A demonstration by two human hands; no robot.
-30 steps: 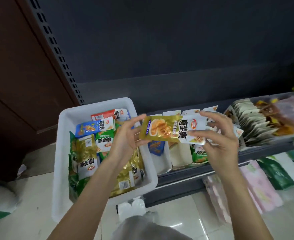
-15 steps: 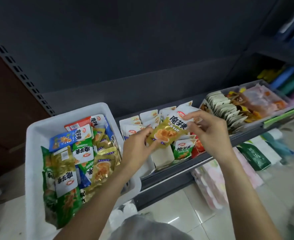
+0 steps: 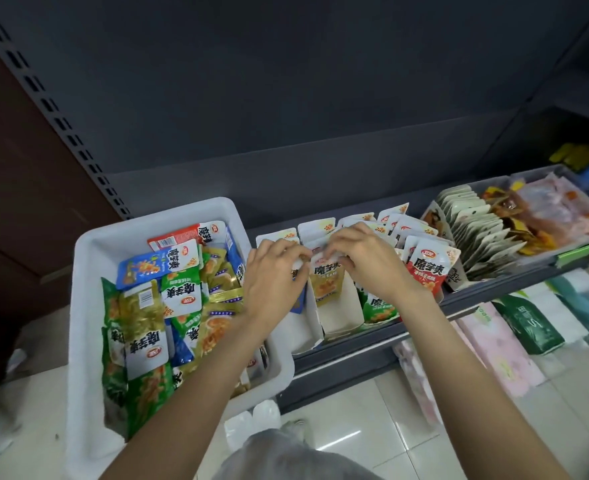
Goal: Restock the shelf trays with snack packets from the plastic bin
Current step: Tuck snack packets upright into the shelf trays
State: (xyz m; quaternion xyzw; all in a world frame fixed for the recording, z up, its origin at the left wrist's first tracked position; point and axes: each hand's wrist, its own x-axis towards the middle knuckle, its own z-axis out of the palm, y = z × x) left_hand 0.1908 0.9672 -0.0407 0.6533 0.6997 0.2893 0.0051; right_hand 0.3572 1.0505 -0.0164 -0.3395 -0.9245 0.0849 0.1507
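Item in hand: one yellow snack packet (image 3: 326, 284), standing upright in the white card shelf tray (image 3: 341, 315) second from the left on the dark shelf (image 3: 383, 329), at the front of that tray's row. Our left hand (image 3: 272, 271) pinches its top left corner with curled fingers; our right hand (image 3: 365, 259) pinches the top right corner likewise. Source stock: white plastic bin (image 3: 88, 271) just left of the trays, holding green, gold, blue and red packets in a loose heap. Neighbouring stock: red packet (image 3: 428, 273) and green packet (image 3: 379, 306) fronting the trays to the right; flat white packets (image 3: 476, 233) in the grey tray (image 3: 563, 245) beyond. Handling note, as we judge it: we press the packet straight down until its base seats, keep the printed face forward and square to the tray walls, lean it back against the row behind, and let go with both hands together so it does not tip forward into the bare tray front.
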